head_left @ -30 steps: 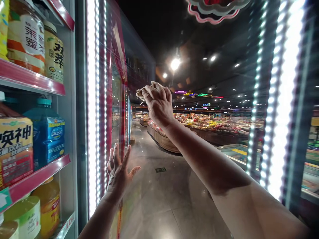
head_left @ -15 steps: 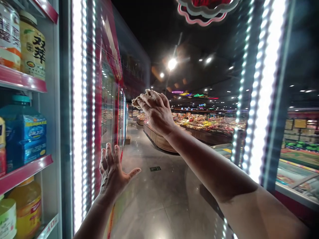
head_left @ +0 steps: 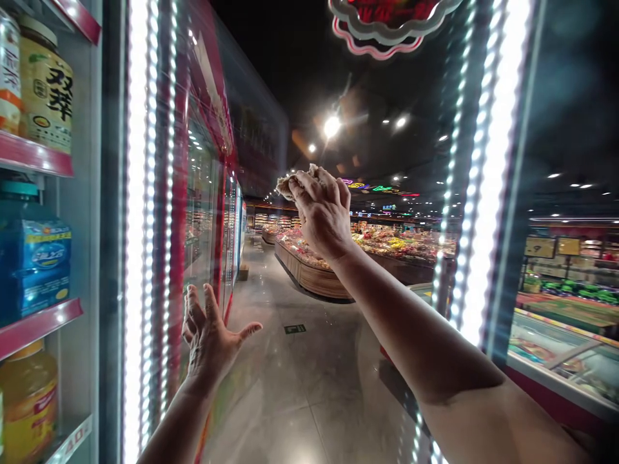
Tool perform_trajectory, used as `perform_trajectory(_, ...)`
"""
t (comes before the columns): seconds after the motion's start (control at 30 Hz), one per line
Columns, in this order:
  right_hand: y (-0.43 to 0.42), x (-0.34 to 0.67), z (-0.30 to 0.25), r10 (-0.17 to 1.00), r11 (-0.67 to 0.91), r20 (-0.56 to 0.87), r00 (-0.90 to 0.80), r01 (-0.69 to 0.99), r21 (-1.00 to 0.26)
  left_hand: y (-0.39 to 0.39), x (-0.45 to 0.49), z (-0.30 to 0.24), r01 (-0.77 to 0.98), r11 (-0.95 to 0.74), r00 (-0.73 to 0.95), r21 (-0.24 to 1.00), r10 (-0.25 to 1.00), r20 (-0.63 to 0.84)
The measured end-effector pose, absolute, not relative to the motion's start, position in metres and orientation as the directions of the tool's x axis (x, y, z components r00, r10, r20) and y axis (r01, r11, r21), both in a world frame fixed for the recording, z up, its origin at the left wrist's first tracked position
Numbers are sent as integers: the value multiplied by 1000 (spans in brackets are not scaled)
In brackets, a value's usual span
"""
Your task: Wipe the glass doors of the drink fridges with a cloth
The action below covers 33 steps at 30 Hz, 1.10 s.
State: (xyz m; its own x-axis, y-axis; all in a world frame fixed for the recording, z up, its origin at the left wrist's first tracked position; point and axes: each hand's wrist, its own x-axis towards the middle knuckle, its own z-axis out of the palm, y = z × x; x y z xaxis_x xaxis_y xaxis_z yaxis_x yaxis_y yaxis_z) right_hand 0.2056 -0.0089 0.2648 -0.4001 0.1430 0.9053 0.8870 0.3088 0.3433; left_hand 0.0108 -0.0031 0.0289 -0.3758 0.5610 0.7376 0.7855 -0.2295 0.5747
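Observation:
In front of me is the glass door (head_left: pixel 377 361) of a lit drinks cooler, with bright light strips and their reflections at both sides. My right hand (head_left: pixel 325 212) is raised in the middle and presses a crumpled, light-coloured cleaning cloth (head_left: pixel 289 187) against the glass. Its fingers are bent over the cloth, which sticks out past the fingertips on the left. Lower and to the left, my left hand (head_left: pixel 213 341) has its fingers spread and the thumb stuck out. It holds nothing and appears to rest against the glass.
On the left, cooler shelves (head_left: pixel 41 325) carry a yellow-labelled bottle (head_left: pixel 48 90), a blue bottle (head_left: pixel 43 258) and an orange drink bottle (head_left: pixel 31 399). Beyond the glass are a wooden produce stand (head_left: pixel 309 274), a freezer chest (head_left: pixel 556 348) and a tiled aisle floor.
My right hand has slid to the right and slightly up with the cloth. My left hand stays spread. The view has shifted a little, so the shelves sit further left.

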Motion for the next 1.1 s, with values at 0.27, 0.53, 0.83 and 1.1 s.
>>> perform_trajectory(0.27, -13, 235, 260, 114, 305, 874, -473, 854, 422, -9, 25, 21, 817, -318, -320, 481, 442, 838)
perform_trajectory(0.53, -22, 263, 254, 143, 283, 877, -458, 868, 408, -11, 27, 20, 808, -318, -304, 497, 497, 812)
perform_trajectory(0.83, -25, 295, 249, 126, 253, 887, -443, 879, 403, -16, 39, 21, 795, -326, -393, 511, 365, 844)
perform_trajectory(1.1, -36, 342, 253, 72, 175, 946, -315, 938, 299, -21, 51, 20, 846, -355, -305, 397, 288, 908)
